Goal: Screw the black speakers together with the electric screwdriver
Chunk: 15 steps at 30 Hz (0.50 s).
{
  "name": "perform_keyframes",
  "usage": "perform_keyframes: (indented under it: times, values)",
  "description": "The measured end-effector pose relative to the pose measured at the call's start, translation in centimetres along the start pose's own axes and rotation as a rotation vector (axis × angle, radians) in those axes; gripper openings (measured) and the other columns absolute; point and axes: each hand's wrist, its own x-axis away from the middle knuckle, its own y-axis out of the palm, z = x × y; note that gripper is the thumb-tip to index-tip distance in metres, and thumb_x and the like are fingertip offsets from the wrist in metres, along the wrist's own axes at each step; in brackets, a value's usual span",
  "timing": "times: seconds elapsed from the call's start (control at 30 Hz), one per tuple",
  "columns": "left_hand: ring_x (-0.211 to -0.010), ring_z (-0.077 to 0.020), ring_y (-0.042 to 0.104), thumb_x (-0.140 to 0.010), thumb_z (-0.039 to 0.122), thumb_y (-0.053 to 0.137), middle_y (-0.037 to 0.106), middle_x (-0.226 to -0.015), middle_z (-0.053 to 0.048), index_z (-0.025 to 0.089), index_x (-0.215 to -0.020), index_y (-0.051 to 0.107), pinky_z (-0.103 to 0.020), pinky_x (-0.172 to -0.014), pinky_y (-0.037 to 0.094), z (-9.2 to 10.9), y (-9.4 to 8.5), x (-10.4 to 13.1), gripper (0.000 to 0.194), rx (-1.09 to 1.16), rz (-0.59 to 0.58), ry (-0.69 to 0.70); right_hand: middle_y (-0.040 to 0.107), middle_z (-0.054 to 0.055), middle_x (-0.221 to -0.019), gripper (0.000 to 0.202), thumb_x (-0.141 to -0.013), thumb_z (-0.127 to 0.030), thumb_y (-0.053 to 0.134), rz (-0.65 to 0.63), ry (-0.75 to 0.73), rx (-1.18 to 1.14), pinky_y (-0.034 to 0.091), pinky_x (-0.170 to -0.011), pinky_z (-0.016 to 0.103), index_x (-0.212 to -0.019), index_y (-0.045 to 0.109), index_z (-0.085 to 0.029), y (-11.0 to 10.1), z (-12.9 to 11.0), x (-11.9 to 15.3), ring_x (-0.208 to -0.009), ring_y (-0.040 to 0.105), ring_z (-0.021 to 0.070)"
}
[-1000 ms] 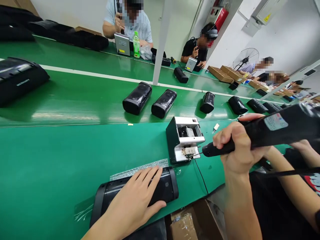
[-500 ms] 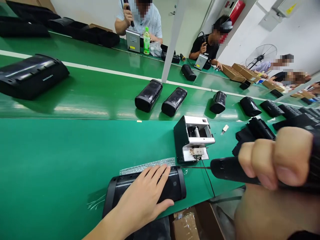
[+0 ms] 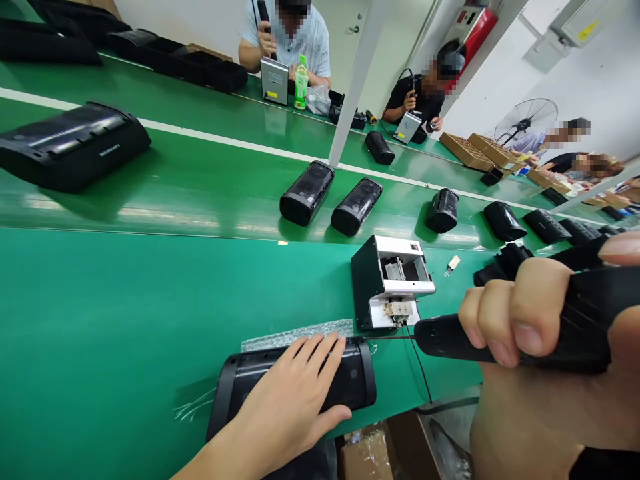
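Observation:
A glossy black plastic housing (image 3: 357, 377) lies at the near edge of the green bench. My left hand (image 3: 287, 393) rests flat on its top, fingers stretched out and thumb spread toward the near side. My right hand (image 3: 520, 320) is wrapped round a black electric screwdriver (image 3: 437, 339) held almost level. Its thin bit points left and meets the housing's far right end; the exact contact spot is too small to make out. Just behind the bit stands a black-and-silver screw feeder (image 3: 364, 287). Bubble wrap (image 3: 300, 333) lies along the housing's far side.
Several black housings (image 3: 307, 193) stand on the green conveyor (image 3: 210, 193) beyond the bench. A white post (image 3: 350, 100) rises behind it. Several people sit across the line, near cardboard trays (image 3: 467, 152). Below the bench edge is an open carton (image 3: 413, 440).
The view has shifted slightly. My right hand and the screwdriver have moved a little left and now show more of the tool's body. My left hand stays on the housing.

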Motion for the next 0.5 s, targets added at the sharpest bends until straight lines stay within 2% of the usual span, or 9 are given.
perform_keyframes:
  times: [0.07, 0.2, 0.27, 0.37, 0.43, 0.5]
  values:
    - [-0.143, -0.0459, 0.072, -0.107, 0.065, 0.073, 0.063, -0.166, -0.023, 0.006, -0.17, 0.053, -0.059, -0.113, 0.063, 0.0, 0.3, 0.0, 0.089, 0.004, 0.016, 0.003, 0.06, -0.007, -0.06, 0.024, -0.097, -0.039, 0.091, 0.032, 0.017, 0.012, 0.043, -0.036, 0.033, -0.113, 0.075, -0.032, 0.4, -0.1, -0.1, -0.038, 0.046, 0.0147]
    - [-0.142, -0.046, 0.072, -0.105, 0.065, 0.076, 0.065, -0.165, -0.023, 0.007, -0.171, 0.053, -0.059, -0.113, 0.062, 0.0, 0.9, 0.2, 0.091, 0.029, 0.061, -0.004, 0.063, -0.006, -0.059, 0.019, -0.098, -0.034, 0.089, -0.048, 0.009, -0.006, 0.043, -0.034, 0.031, -0.112, 0.076, -0.03, 0.8, -0.1, -0.6, -0.037, 0.048, 0.0142]
    - [-0.142, -0.0453, 0.072, -0.106, 0.066, 0.075, 0.065, -0.166, -0.022, 0.009, -0.171, 0.053, -0.059, -0.114, 0.06, 0.0, 1.0, 0.2, 0.09, 0.048, 0.072, -0.014, 0.065, -0.006, -0.059, 0.02, -0.097, -0.032, 0.088, -0.037, 0.013, -0.039, 0.044, -0.035, 0.03, -0.112, 0.076, -0.028, 1.2, 0.2, -0.5, -0.037, 0.05, 0.0135]
    - [-0.143, -0.0447, 0.071, -0.106, 0.066, 0.074, 0.065, -0.166, -0.021, 0.01, -0.17, 0.054, -0.058, -0.116, 0.059, 0.0, 0.9, 0.1, 0.088, 0.055, 0.051, -0.023, 0.063, -0.008, -0.062, 0.023, -0.098, -0.031, 0.088, 0.031, 0.018, -0.057, 0.048, -0.04, 0.03, -0.114, 0.073, -0.029, 1.6, 1.8, 0.8, -0.04, 0.051, 0.0125]
    - [-0.143, -0.0454, 0.071, -0.104, 0.065, 0.077, 0.065, -0.166, -0.021, 0.009, -0.17, 0.054, -0.059, -0.116, 0.059, 0.1, 0.9, 0.1, 0.089, 0.058, 0.033, -0.027, 0.062, -0.008, -0.065, 0.023, -0.102, -0.029, 0.082, -0.044, 0.008, -0.054, 0.049, -0.042, 0.031, -0.122, 0.072, -0.031, 1.6, 3.3, 2.4, -0.043, 0.053, 0.0133]
    - [-0.143, -0.0453, 0.071, -0.106, 0.064, 0.075, 0.065, -0.166, -0.021, 0.008, -0.17, 0.054, -0.059, -0.116, 0.058, 0.2, 0.9, 0.1, 0.088, 0.083, 0.044, -0.037, 0.063, -0.007, -0.069, 0.026, -0.105, -0.033, 0.078, -0.109, -0.007, -0.037, 0.05, -0.043, 0.033, -0.13, 0.069, -0.033, 1.3, 4.6, 4.1, -0.047, 0.056, 0.0153]
